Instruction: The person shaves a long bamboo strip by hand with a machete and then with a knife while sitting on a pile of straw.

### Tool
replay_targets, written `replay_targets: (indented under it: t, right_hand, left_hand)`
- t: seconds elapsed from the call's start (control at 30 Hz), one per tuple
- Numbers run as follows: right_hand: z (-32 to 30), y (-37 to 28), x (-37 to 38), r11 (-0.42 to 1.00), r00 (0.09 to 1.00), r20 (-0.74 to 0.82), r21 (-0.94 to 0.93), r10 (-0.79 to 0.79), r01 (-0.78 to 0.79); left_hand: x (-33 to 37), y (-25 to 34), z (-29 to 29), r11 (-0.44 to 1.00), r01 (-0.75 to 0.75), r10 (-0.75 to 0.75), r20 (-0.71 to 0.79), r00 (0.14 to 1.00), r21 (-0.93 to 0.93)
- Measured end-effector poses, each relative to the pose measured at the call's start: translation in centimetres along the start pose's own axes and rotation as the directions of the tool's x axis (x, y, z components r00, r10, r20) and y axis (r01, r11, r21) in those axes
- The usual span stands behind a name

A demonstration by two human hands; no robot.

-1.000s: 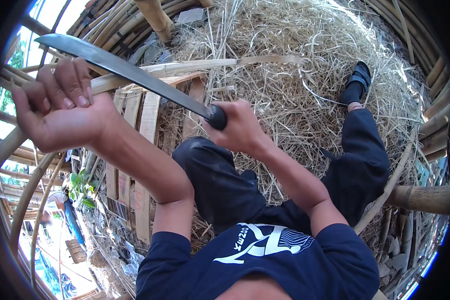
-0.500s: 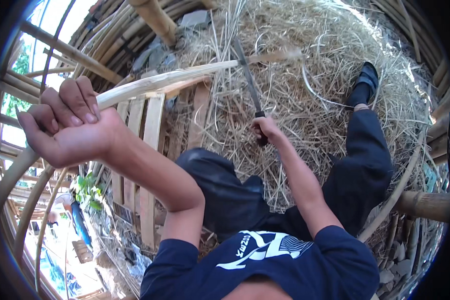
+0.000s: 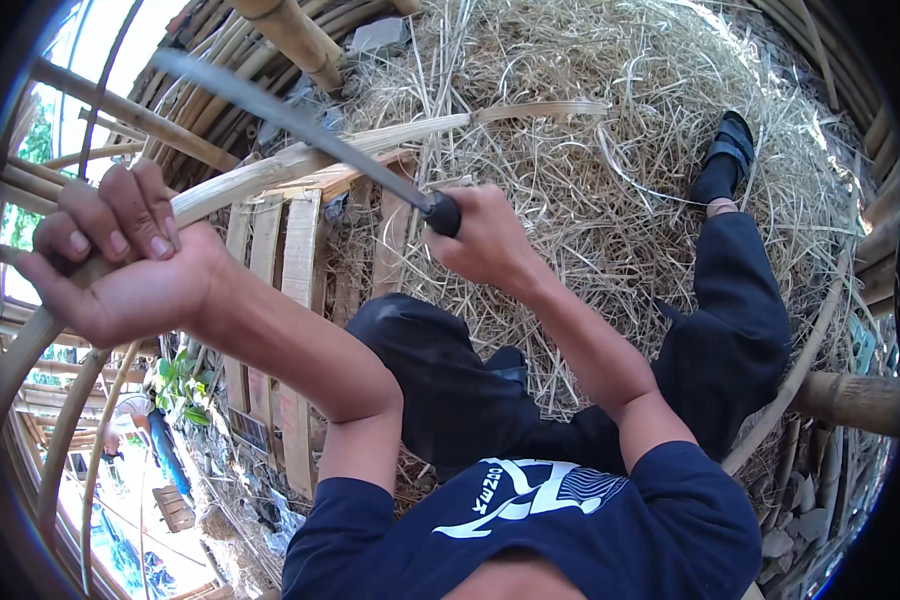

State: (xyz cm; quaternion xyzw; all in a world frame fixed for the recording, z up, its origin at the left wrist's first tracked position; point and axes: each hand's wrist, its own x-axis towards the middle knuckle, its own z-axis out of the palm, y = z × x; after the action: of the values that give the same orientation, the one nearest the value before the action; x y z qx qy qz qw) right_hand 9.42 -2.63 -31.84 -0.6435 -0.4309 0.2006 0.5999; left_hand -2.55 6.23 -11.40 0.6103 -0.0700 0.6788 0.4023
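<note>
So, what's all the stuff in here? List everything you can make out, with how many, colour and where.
Machete: one, grey blade, black handle, slanting across upper left
Strip: one, pale tan, reaching over the straw
Straw: uncountable, pale yellow, ground
Slats: several, light brown, left of centre
Bamboo poles: many, tan, around edges
Leaves: several, green, left
Stones: several, grey, lower right
Another person: one, blue trousers, lower left background
Shirt: one, navy, bottom
Trousers: one pair, dark, centre to right
Sandal: one visible, dark, upper right
Left hand: one, gripping strip
Right hand: one, gripping machete
</note>
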Motion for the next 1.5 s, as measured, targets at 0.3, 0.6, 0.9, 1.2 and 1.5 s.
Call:
replay_targets:
  t: [0.3,0.6,0.9,1.2,1.5]
  right_hand:
    - [-0.9,22.2,-1.6,0.720,0.761,-0.225,-0.248,0.608,-0.648]
    - [-0.2,20.7,-0.5,0.132,0.559,0.599,0.606,0.574,-0.785]
    - [1.6,7.7,-1.2,0.941,0.948,0.012,-0.121,0.318,-0.314]
    - [0.0,10.9,1.9,0.969,0.996,0.007,-0.230,0.090,-0.086]
    - [-1.7,23.6,1.0,0.615,0.619,0.146,0.074,0.772,-0.785]
  left_hand:
    - [-0.8,0.8,-0.6,0.996,0.027,-0.014,-0.162,0.987,0.079]
    - [-0.5,0.2,-1.8,1.000,0.006,-0.004,-0.178,0.984,0.011]
    - [-0.5,0.1,-2.7,1.000,0.016,-0.018,-0.116,0.993,-0.015]
    - [-0.3,0.3,-3.9,0.994,0.034,-0.037,-0.027,0.999,-0.103]
    - [-1.2,-0.6,-3.3,1.000,0.016,-0.013,-0.248,0.969,0.013]
